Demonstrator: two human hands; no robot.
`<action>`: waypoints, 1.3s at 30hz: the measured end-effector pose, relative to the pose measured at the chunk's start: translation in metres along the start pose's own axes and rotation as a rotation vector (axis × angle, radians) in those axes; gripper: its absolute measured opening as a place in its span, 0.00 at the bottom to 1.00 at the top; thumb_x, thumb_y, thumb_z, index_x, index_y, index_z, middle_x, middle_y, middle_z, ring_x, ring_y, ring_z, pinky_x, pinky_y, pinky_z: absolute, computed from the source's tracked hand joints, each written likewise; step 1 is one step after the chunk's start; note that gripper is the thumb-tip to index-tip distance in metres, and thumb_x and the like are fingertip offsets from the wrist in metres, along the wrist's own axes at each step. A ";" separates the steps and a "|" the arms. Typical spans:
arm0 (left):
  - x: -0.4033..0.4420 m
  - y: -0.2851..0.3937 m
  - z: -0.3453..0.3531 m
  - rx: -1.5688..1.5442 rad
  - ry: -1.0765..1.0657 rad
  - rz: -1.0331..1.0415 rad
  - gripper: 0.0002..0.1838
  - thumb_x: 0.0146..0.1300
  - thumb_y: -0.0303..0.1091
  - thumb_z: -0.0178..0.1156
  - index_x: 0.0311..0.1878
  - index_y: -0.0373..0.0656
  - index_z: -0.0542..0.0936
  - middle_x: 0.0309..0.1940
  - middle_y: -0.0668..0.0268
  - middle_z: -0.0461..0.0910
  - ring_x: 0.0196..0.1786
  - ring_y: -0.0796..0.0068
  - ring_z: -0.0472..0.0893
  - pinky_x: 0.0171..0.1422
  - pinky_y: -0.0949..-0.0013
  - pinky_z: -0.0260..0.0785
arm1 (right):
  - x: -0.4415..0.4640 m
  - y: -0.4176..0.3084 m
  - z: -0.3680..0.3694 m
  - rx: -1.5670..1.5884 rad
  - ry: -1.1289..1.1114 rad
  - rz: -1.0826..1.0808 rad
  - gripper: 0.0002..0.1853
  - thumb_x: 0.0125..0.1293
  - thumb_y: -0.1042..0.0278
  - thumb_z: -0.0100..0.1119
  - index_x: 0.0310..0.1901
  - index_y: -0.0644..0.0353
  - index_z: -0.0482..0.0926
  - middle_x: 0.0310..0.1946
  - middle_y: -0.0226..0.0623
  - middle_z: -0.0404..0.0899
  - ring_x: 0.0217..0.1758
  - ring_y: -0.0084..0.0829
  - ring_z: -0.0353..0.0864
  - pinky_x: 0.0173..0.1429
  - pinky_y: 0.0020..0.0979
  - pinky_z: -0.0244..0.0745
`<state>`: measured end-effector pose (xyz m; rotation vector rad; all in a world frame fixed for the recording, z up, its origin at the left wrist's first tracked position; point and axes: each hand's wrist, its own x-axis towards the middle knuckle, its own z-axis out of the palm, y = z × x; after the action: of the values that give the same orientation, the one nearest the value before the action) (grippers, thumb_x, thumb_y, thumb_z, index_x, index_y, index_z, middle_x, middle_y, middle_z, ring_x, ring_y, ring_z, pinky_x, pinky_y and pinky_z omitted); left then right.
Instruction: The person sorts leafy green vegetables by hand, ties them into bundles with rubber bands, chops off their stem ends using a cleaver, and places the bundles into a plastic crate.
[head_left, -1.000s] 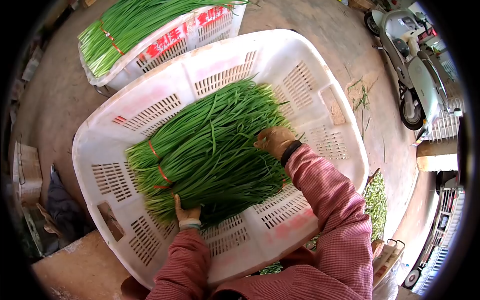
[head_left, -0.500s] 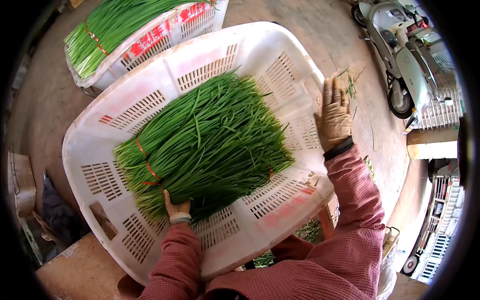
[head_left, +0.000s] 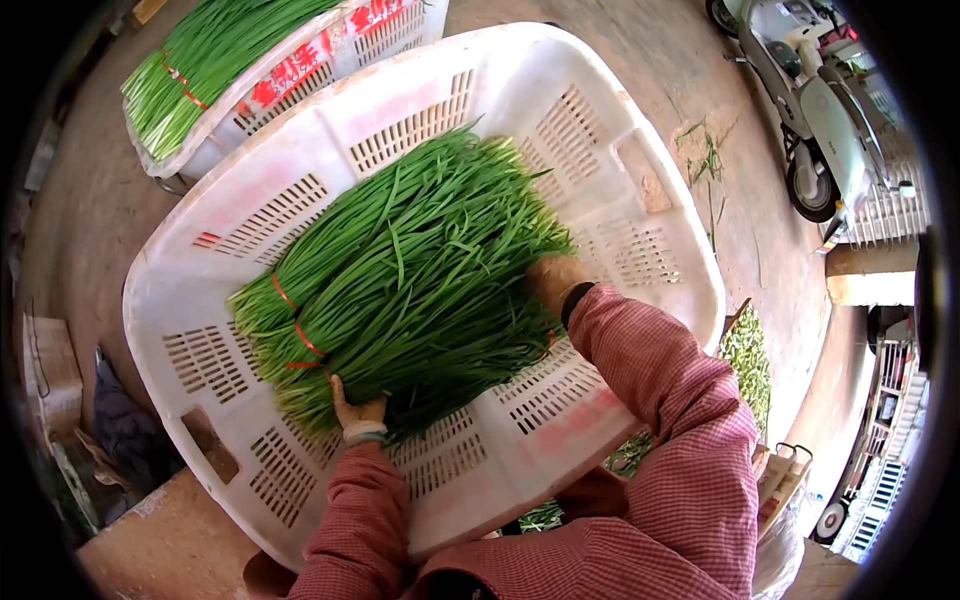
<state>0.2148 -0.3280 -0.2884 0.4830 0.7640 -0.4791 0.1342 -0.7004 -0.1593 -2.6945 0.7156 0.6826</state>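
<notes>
A large white slotted basket point(head_left: 640, 150) stands before me, tilted in view. Long green stalks point(head_left: 410, 270) lie in it in bundles, with red bands point(head_left: 297, 322) round their left ends. My left hand point(head_left: 357, 408) is at the near left edge of the stalks, thumb up and apart, the other fingers partly hidden beneath them. At the right end of the stalks is my right hand point(head_left: 556, 282), its fingertips hidden among the leaves.
A second white basket point(head_left: 300, 85) with banded green stalks point(head_left: 215, 55) is at the upper left. A scooter point(head_left: 830, 130) stands at the upper right. Cut greens point(head_left: 745, 365) lie right of the basket; a dark cloth point(head_left: 125, 415) lies at the left.
My right hand was on the stalks, then lifted with spread fingers over the basket's right rim, and is now back down at the stalks' right end. My left hand stays at the near edge.
</notes>
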 end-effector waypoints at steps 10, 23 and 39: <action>-0.006 -0.003 0.014 -0.083 0.081 -0.034 0.24 0.61 0.41 0.55 0.59 0.49 0.63 0.61 0.62 0.60 0.58 0.58 0.65 0.56 0.58 0.72 | -0.017 0.020 -0.043 0.948 -0.070 0.443 0.08 0.59 0.76 0.49 0.37 0.62 0.78 0.26 0.39 0.80 0.28 0.31 0.80 0.32 0.31 0.75; -0.003 0.000 0.005 -0.031 0.086 -0.041 0.26 0.47 0.39 0.68 0.52 0.52 0.73 0.57 0.62 0.64 0.58 0.53 0.62 0.63 0.45 0.57 | 0.002 0.006 -0.003 0.400 0.037 0.269 0.08 0.59 0.70 0.55 0.37 0.60 0.81 0.31 0.37 0.81 0.25 0.28 0.79 0.33 0.30 0.76; -0.007 -0.003 0.014 -0.110 0.094 -0.074 0.23 0.51 0.37 0.65 0.52 0.52 0.73 0.59 0.63 0.63 0.59 0.55 0.63 0.65 0.47 0.56 | 0.020 -0.059 -0.022 0.503 0.045 0.062 0.09 0.55 0.66 0.60 0.33 0.62 0.82 0.28 0.42 0.81 0.32 0.39 0.79 0.40 0.37 0.74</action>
<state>0.2163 -0.3369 -0.2753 0.3778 0.8966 -0.4831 0.1886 -0.6667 -0.1422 -2.2395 0.8526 0.3886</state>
